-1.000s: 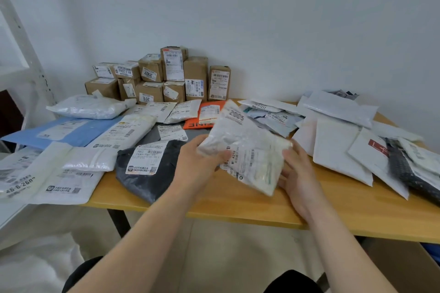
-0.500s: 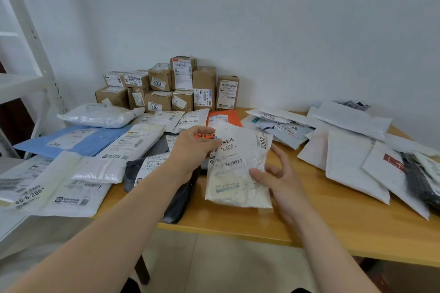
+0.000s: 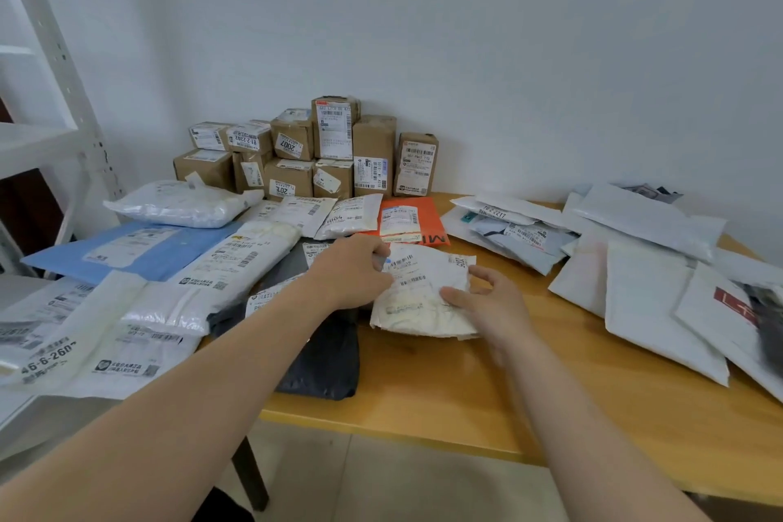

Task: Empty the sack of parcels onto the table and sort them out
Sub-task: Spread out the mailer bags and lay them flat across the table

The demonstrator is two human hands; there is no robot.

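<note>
A cream padded parcel (image 3: 417,301) with barcode labels lies low over the wooden table (image 3: 487,394), just right of a black bag parcel (image 3: 322,360). My left hand (image 3: 356,271) grips its upper left edge. My right hand (image 3: 487,301) holds its right side, thumb on top and fingers curled under the edge. Behind it lie an orange mailer (image 3: 406,220) and white labelled bags (image 3: 339,216). No sack shows in the head view.
Several brown cartons (image 3: 322,157) are stacked against the wall. White and blue poly bags (image 3: 140,250) cover the table's left side. White envelopes (image 3: 644,288) pile up at the right. A white metal rack (image 3: 46,106) stands at far left. Bare wood shows along the front edge.
Both hands have carried the cream parcel forward and down toward the table, from upright in front of me to nearly flat beside the black bag. My view has shifted closer.
</note>
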